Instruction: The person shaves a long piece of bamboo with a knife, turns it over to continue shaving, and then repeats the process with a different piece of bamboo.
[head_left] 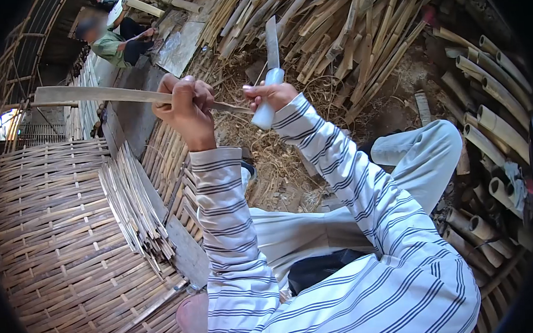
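Observation:
My left hand is wrapped in a fist around a long flat bamboo strip. The strip's wide end reaches far out to the left, and its thin end runs right toward my other hand. In my right hand is a knife, its blade pointing up and away from me. The knife has a thick pale handle that sticks out below my fingers. My right thumb and fingertips are right at the strip's thin end. Curly bamboo shavings cover the ground beneath both hands.
A woven bamboo mat spreads at left, with a bundle of thin strips on it. Split bamboo lengths are heaped ahead. Cut bamboo tubes lie at right. Another person sits at upper left.

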Demonstrator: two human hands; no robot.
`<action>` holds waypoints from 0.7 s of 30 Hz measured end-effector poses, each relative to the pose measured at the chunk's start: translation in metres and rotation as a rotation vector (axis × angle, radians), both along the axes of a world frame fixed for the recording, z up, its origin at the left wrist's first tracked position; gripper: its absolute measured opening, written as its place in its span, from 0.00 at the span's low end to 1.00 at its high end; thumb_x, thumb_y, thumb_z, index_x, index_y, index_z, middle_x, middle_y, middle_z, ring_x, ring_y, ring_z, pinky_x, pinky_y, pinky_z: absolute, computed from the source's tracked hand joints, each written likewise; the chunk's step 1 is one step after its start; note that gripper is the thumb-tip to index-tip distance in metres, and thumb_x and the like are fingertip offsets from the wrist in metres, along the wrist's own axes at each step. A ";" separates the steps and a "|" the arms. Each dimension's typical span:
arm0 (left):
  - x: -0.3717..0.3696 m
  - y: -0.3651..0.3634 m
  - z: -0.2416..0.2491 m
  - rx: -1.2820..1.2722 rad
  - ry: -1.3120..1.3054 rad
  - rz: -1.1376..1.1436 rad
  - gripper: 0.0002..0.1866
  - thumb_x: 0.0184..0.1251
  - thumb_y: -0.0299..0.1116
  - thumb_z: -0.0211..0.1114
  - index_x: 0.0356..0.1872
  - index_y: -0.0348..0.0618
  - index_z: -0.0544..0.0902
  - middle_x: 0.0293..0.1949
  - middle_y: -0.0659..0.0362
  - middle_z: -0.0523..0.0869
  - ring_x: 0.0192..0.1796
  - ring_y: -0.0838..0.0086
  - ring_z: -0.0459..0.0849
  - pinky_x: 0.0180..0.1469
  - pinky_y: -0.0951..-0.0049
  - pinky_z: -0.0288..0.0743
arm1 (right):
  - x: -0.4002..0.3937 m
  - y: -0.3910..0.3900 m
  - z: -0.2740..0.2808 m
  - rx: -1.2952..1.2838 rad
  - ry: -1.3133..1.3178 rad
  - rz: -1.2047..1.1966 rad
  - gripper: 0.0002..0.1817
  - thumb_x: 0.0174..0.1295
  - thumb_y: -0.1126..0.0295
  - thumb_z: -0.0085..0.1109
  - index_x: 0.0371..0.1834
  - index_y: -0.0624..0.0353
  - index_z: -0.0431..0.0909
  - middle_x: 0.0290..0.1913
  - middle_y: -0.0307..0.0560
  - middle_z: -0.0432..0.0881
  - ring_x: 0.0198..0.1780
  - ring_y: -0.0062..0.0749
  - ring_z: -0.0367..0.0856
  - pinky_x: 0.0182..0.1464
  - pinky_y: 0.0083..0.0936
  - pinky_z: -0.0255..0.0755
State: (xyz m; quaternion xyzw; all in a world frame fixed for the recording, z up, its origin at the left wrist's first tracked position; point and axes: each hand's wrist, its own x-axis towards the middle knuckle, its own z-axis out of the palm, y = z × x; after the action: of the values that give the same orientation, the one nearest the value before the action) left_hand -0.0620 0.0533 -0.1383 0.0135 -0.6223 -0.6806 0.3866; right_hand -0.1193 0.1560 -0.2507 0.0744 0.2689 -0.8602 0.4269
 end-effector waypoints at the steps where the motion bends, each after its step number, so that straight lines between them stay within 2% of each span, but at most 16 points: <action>1: 0.001 -0.002 0.000 0.022 0.019 -0.012 0.15 0.56 0.23 0.54 0.15 0.48 0.60 0.09 0.67 0.58 0.09 0.84 0.54 0.15 0.78 0.56 | -0.002 0.010 0.002 -0.046 -0.004 0.053 0.07 0.53 0.77 0.67 0.27 0.63 0.77 0.22 0.39 0.77 0.22 0.24 0.75 0.26 0.25 0.74; 5: 0.008 -0.024 0.001 0.074 0.056 0.000 0.16 0.55 0.21 0.54 0.15 0.47 0.59 0.09 0.66 0.59 0.09 0.83 0.56 0.14 0.77 0.58 | -0.007 0.044 0.013 0.071 0.116 -0.046 0.10 0.50 0.75 0.71 0.26 0.63 0.76 0.25 0.41 0.79 0.22 0.24 0.75 0.26 0.24 0.74; 7: 0.015 -0.044 -0.003 0.098 0.066 -0.009 0.15 0.55 0.21 0.54 0.15 0.47 0.59 0.08 0.66 0.59 0.09 0.82 0.56 0.14 0.76 0.59 | -0.014 0.062 0.020 0.112 0.261 -0.125 0.10 0.52 0.76 0.69 0.32 0.61 0.75 0.29 0.41 0.79 0.24 0.22 0.76 0.26 0.20 0.74; 8: 0.017 -0.053 -0.005 0.084 0.070 -0.019 0.15 0.55 0.22 0.53 0.15 0.48 0.59 0.08 0.67 0.58 0.08 0.82 0.56 0.15 0.76 0.61 | -0.023 0.071 0.008 0.047 0.264 -0.135 0.10 0.51 0.77 0.69 0.33 0.62 0.75 0.30 0.43 0.79 0.25 0.22 0.76 0.27 0.22 0.75; 9: 0.020 -0.055 -0.007 0.080 0.074 0.000 0.15 0.55 0.22 0.53 0.15 0.48 0.59 0.08 0.66 0.58 0.08 0.82 0.56 0.15 0.76 0.61 | -0.036 0.081 -0.004 0.129 0.330 -0.096 0.11 0.52 0.74 0.70 0.34 0.62 0.75 0.30 0.43 0.79 0.24 0.22 0.75 0.26 0.23 0.75; 11: 0.023 -0.059 -0.006 0.067 0.089 0.029 0.15 0.55 0.22 0.53 0.15 0.49 0.60 0.08 0.66 0.58 0.09 0.82 0.56 0.15 0.76 0.61 | -0.048 0.104 -0.031 0.453 0.493 -0.151 0.15 0.50 0.69 0.73 0.33 0.62 0.75 0.28 0.42 0.78 0.21 0.22 0.74 0.24 0.23 0.74; 13: 0.027 -0.066 -0.006 0.060 0.090 0.069 0.15 0.57 0.23 0.54 0.15 0.48 0.60 0.08 0.66 0.59 0.09 0.82 0.57 0.15 0.76 0.61 | -0.048 0.131 -0.053 0.812 0.543 -0.198 0.18 0.47 0.66 0.76 0.31 0.62 0.74 0.25 0.42 0.78 0.20 0.25 0.76 0.22 0.23 0.73; 15: 0.029 -0.066 -0.005 0.054 0.079 0.143 0.16 0.59 0.25 0.55 0.15 0.48 0.61 0.09 0.65 0.60 0.09 0.82 0.57 0.16 0.76 0.62 | -0.055 0.165 -0.106 1.368 0.752 -0.081 0.18 0.45 0.67 0.76 0.27 0.63 0.73 0.21 0.42 0.78 0.19 0.27 0.77 0.20 0.24 0.73; 17: 0.030 -0.064 -0.002 0.039 0.054 0.260 0.17 0.61 0.28 0.57 0.15 0.47 0.62 0.09 0.64 0.62 0.09 0.82 0.57 0.16 0.77 0.62 | -0.047 0.189 -0.134 1.342 0.523 -0.057 0.16 0.47 0.69 0.75 0.27 0.64 0.74 0.21 0.45 0.79 0.19 0.28 0.78 0.21 0.26 0.74; 18: 0.032 -0.069 -0.004 0.034 0.036 0.276 0.20 0.64 0.34 0.61 0.15 0.47 0.63 0.09 0.64 0.63 0.10 0.81 0.60 0.16 0.76 0.63 | -0.041 0.192 -0.142 1.322 0.409 -0.043 0.16 0.48 0.69 0.74 0.27 0.64 0.74 0.21 0.46 0.79 0.19 0.29 0.78 0.21 0.26 0.74; 21: 0.030 -0.070 -0.001 0.066 -0.024 0.462 0.23 0.65 0.40 0.64 0.15 0.47 0.63 0.09 0.65 0.63 0.11 0.80 0.62 0.16 0.75 0.63 | -0.036 0.189 -0.155 1.109 0.162 -0.172 0.15 0.50 0.69 0.72 0.26 0.66 0.74 0.18 0.44 0.78 0.17 0.29 0.76 0.20 0.27 0.74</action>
State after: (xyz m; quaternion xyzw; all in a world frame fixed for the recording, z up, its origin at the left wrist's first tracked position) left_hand -0.0321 -0.0166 -0.1394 0.1765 -0.5845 -0.5939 0.5238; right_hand -0.1553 0.3448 -0.4059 0.2431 0.7053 -0.6249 0.2303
